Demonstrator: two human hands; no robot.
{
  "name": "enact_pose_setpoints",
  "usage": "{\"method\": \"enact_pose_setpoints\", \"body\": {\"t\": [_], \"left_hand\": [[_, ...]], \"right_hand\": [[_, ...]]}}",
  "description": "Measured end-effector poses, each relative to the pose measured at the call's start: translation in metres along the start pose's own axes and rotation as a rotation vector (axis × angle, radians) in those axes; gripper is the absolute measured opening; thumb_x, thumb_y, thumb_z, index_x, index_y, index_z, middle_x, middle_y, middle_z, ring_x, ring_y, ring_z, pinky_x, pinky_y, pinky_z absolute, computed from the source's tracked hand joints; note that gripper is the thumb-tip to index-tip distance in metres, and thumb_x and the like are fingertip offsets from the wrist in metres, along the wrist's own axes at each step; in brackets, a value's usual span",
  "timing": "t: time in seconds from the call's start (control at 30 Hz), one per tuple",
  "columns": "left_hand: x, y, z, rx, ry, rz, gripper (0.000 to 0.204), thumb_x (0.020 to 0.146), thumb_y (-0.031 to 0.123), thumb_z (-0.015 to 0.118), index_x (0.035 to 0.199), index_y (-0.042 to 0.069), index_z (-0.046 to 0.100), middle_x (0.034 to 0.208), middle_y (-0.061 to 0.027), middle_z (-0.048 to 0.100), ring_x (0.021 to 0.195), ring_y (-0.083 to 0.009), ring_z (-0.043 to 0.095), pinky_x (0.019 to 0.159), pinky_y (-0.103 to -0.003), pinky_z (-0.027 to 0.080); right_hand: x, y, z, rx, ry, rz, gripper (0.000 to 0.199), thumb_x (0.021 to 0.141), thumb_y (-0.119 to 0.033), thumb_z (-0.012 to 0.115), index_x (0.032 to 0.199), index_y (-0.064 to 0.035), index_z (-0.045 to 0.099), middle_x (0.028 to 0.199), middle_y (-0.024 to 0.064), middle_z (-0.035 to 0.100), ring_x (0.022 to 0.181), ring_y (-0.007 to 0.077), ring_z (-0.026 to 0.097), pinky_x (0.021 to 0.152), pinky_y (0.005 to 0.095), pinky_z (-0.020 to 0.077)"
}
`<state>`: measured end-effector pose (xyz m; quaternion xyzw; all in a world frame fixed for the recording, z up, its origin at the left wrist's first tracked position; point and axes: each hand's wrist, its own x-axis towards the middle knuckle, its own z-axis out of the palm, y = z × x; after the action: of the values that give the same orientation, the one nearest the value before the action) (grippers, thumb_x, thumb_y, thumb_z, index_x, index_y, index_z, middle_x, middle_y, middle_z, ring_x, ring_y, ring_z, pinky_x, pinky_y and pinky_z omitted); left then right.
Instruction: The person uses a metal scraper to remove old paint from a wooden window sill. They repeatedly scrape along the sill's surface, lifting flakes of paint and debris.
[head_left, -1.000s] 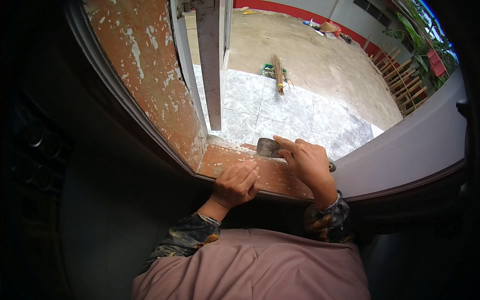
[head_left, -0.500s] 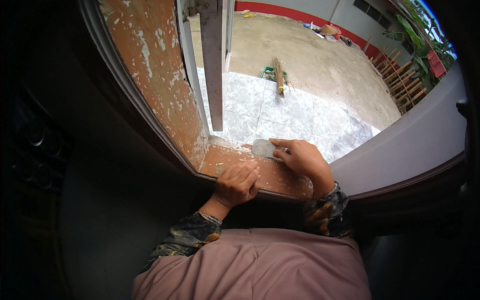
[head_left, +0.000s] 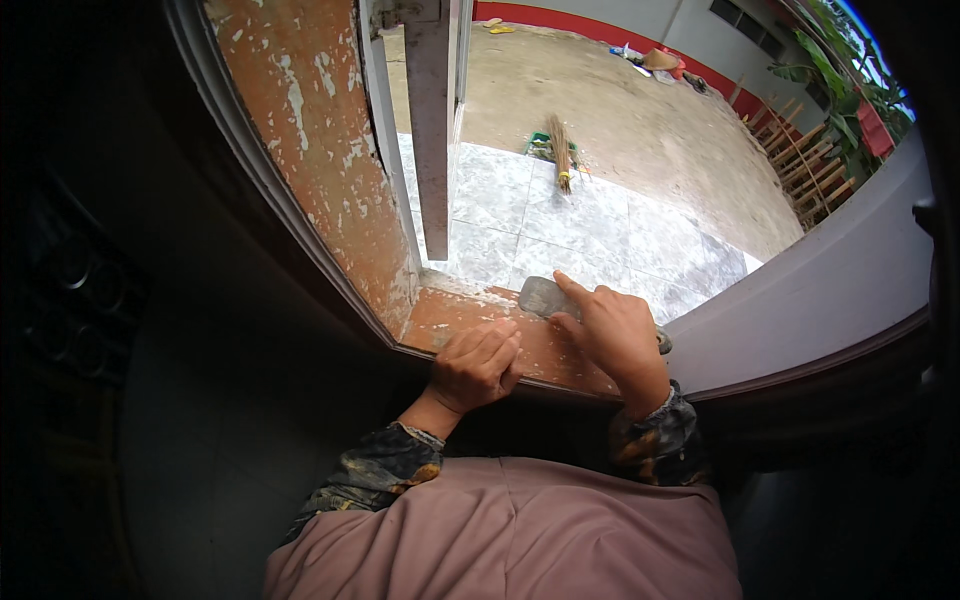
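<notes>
In my right hand is a paint scraper with a wide grey blade. Its handle end peeks out past the heel of the hand, and the index finger lies stretched toward the blade. The blade rests at the outer edge of an orange-brown window sill with flaking white paint. My left hand is on the left part of the sill, fingers pressed together and curled; its palm is hidden.
A peeling frame post rises at the left, beside a greyish upright bar. At the right is a pale panel. Outside, a stick broom lies over a green dustpan on grey-white tiles.
My right hand and the scraper have shifted slightly right along the sill, and the handle end now shows. The left hand stays in place.
</notes>
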<state>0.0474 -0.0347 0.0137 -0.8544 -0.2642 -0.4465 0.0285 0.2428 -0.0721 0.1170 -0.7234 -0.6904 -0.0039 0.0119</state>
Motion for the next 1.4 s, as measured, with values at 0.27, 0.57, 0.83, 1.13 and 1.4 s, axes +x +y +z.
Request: {"method": "enact_pose_setpoints", "body": {"t": [0.27, 0.57, 0.83, 1.13, 1.4], "left_hand": [[-0.001, 0.000, 0.001, -0.005, 0.005, -0.004, 0.015, 0.085, 0.016, 0.063, 0.094, 0.010, 0.073, 0.103, -0.0032, 0.073, 0.095, -0.0187, 0.071, 0.079, -0.032, 0.053], [-0.001, 0.001, 0.000, -0.022, -0.001, -0.015, 0.016, 0.084, 0.015, 0.063, 0.095, 0.009, 0.073, 0.103, -0.0046, 0.072, 0.094, -0.0200, 0.070, 0.079, -0.033, 0.053], [0.000, 0.001, 0.002, -0.013, 0.007, -0.022, 0.015, 0.084, 0.015, 0.063, 0.094, 0.010, 0.073, 0.103, -0.0044, 0.072, 0.093, -0.0206, 0.070, 0.080, -0.033, 0.054], [0.000, 0.001, 0.001, -0.011, -0.007, -0.022, 0.015, 0.085, 0.015, 0.062, 0.094, 0.010, 0.073, 0.102, -0.0042, 0.072, 0.093, -0.0202, 0.070, 0.079, -0.033, 0.053], [0.000, 0.001, 0.000, -0.009, 0.003, -0.010, 0.015, 0.085, 0.015, 0.062, 0.095, 0.010, 0.073, 0.102, -0.0040, 0.072, 0.092, -0.0199, 0.070, 0.079, -0.033, 0.053]], "right_hand": [[0.003, -0.004, -0.005, -0.023, -0.027, -0.015, 0.054, 0.090, -0.038, 0.069, 0.139, -0.0174, 0.058, 0.081, 0.0144, 0.072, 0.072, 0.0285, 0.071, 0.062, 0.0384, 0.0533], [0.009, 0.003, -0.005, 0.029, -0.026, -0.057, 0.055, 0.090, -0.039, 0.069, 0.139, -0.0187, 0.059, 0.084, 0.0157, 0.071, 0.074, 0.0290, 0.070, 0.064, 0.0398, 0.0520], [0.008, 0.010, -0.006, 0.065, -0.053, -0.086, 0.051, 0.091, -0.036, 0.067, 0.136, -0.0149, 0.060, 0.088, 0.0164, 0.072, 0.083, 0.0309, 0.071, 0.069, 0.0413, 0.0531], [0.009, 0.009, 0.000, 0.103, -0.012, -0.107, 0.048, 0.090, -0.036, 0.068, 0.132, -0.0141, 0.062, 0.091, 0.0145, 0.073, 0.086, 0.0306, 0.071, 0.072, 0.0421, 0.0537], [0.018, 0.009, -0.002, 0.134, -0.090, -0.093, 0.050, 0.089, -0.038, 0.069, 0.134, -0.0174, 0.063, 0.097, 0.0158, 0.073, 0.090, 0.0303, 0.071, 0.075, 0.0408, 0.0540]]}}
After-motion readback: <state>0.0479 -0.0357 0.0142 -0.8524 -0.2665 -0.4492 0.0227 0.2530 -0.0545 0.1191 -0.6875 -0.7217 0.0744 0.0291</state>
